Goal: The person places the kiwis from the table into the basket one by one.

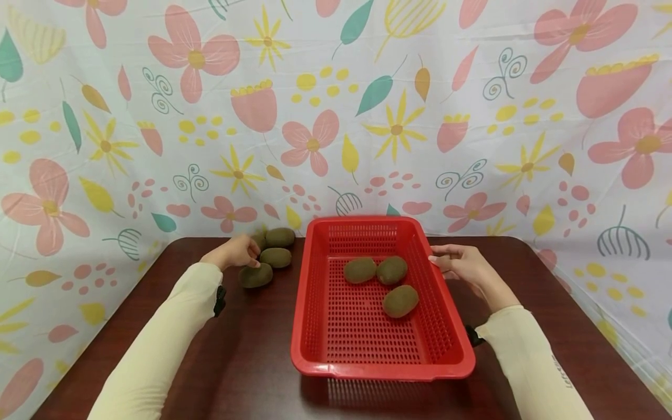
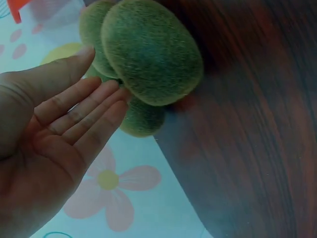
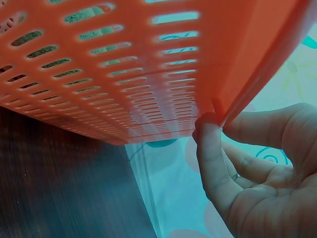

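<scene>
A red plastic basket (image 1: 388, 371) stands on the table with three brown fuzzy kiwis (image 1: 401, 301) inside. My right hand (image 1: 464, 271) is at the basket's right side, pinching its rim between thumb and fingers; the right wrist view shows this hand (image 3: 262, 168) under the lip. To the left of the basket lies a small group of several kiwis (image 1: 275, 257). My left hand (image 1: 233, 252) is beside the group, close to the nearest kiwi (image 1: 255, 275). In the left wrist view this hand (image 2: 59, 119) has fairly straight fingers, their tips right at a kiwi (image 2: 153, 52).
The dark wooden table (image 1: 236, 350) meets a flower-printed cloth (image 1: 315, 76) hanging along its back and sides. A dark band (image 1: 219, 300) sits on the left wrist, and a similar one (image 1: 474, 335) on the right.
</scene>
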Demonstrator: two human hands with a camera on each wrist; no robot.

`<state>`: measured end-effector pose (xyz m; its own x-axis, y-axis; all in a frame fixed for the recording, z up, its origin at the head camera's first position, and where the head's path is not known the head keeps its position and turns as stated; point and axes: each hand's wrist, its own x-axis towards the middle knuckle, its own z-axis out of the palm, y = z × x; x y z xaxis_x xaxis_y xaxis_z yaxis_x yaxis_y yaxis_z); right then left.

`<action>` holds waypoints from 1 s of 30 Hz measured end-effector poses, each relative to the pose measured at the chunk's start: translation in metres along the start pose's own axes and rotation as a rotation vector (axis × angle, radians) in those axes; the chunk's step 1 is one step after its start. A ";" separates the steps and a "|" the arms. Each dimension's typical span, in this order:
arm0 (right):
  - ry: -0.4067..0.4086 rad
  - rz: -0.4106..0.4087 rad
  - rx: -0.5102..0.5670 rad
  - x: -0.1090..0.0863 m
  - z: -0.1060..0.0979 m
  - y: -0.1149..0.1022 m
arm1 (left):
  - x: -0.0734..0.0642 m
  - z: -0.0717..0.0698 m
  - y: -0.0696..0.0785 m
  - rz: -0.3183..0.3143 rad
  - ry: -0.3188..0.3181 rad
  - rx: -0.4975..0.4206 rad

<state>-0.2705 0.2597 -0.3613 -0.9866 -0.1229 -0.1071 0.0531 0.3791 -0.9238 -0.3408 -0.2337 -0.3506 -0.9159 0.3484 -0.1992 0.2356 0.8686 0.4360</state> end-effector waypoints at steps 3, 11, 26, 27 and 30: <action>0.001 -0.001 0.003 0.001 0.000 0.001 | -0.002 0.002 -0.002 -0.031 -0.014 0.010; -0.003 -0.006 0.008 0.002 0.001 0.001 | -0.005 0.004 -0.008 -0.049 -0.065 -0.018; -0.010 -0.005 0.016 0.000 0.001 0.000 | -0.009 0.012 -0.005 -0.005 -0.128 -0.012; -0.011 -0.005 0.017 0.000 0.001 0.000 | -0.009 0.013 -0.005 -0.003 -0.132 -0.009; -0.014 -0.007 0.021 0.001 0.001 0.001 | -0.010 0.016 -0.004 0.007 -0.148 0.016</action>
<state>-0.2711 0.2597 -0.3628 -0.9847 -0.1384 -0.1059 0.0497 0.3592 -0.9319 -0.3280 -0.2350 -0.3643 -0.8565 0.4019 -0.3238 0.2484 0.8710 0.4240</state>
